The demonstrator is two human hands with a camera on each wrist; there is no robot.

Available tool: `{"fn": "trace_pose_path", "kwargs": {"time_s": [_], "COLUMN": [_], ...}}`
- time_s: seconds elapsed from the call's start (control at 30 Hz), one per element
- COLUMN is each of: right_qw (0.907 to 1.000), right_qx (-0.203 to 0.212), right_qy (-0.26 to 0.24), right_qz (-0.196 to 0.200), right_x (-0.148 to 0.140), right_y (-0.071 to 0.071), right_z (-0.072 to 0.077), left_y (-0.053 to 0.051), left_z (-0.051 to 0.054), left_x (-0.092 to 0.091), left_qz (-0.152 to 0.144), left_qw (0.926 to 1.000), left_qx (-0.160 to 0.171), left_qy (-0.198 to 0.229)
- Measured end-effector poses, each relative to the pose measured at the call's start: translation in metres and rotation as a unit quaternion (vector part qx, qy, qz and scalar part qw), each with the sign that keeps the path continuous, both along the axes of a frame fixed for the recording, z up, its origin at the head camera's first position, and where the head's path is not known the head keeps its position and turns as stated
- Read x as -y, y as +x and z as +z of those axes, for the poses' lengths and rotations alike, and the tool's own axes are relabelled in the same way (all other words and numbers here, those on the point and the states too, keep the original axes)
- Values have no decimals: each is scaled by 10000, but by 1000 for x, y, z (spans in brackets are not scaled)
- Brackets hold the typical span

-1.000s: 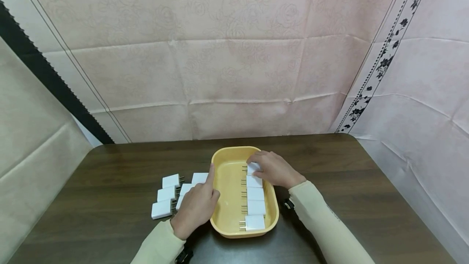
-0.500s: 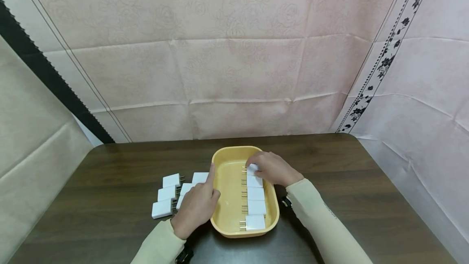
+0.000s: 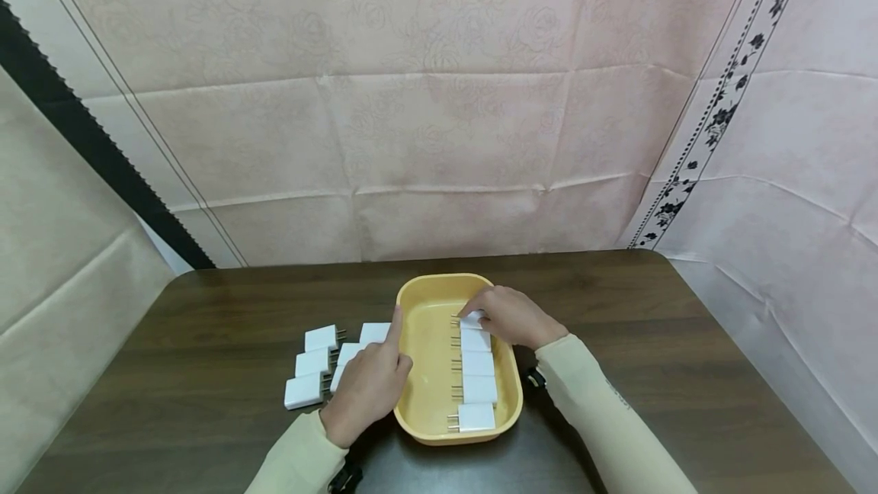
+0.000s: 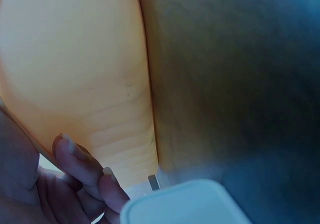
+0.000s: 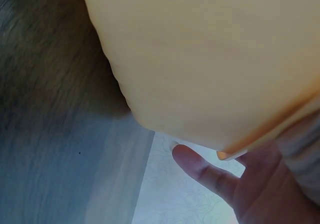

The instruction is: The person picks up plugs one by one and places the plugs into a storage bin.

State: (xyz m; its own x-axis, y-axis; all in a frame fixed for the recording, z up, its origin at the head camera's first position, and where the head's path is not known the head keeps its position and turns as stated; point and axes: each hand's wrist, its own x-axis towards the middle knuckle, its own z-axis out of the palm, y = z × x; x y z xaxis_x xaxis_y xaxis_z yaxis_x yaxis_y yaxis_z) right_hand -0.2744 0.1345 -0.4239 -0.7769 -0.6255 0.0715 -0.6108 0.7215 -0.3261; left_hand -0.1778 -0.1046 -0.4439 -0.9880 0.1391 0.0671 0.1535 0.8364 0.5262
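Note:
A yellow tray (image 3: 432,372) holds a column of several white charger plugs (image 3: 478,364), their metal prongs facing left. My right hand (image 3: 514,316) reaches over the tray's right rim, and its thumb and index finger pinch the farthest charger (image 3: 471,320), which they partly hide. In the right wrist view the tray's outer wall (image 5: 210,59) hides that charger. On the tray's left rim my left hand (image 3: 370,383) keeps hold, its index finger straight along the edge and its thumb lapping over the rim. The left wrist view has its other fingers (image 4: 80,169) curled against the outer wall.
Left of the tray, several more white chargers (image 3: 312,363) lie on the dark wooden table (image 3: 226,372), some partly hidden by the left hand. One charger (image 4: 185,204) is close to the left wrist. Patterned cloth (image 3: 446,136) hangs behind the table.
The farthest charger has slid slightly toward the near end and left under my right hand. The column has shifted a little to the left. My left hand and the tray have stayed in place.

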Motion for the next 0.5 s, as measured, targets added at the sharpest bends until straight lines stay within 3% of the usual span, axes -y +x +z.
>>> {"fn": "trace_pose_path", "kwargs": {"time_s": [0.2,0.5], "right_qw": [9999,9996], "right_qx": [-35,-128], "right_qy": [1,-244], "right_qz": [166,-110], "right_x": [-2,-1], "right_y": [-2,0], "right_z": [-1,-5], "left_y": [-2,-1], "left_z": [-1,-1], "left_x": [0,1], "left_qz": [-13,-4], "left_qw": [10000,10000], "left_qx": [-63,51], "left_qy": [-21,2]}}
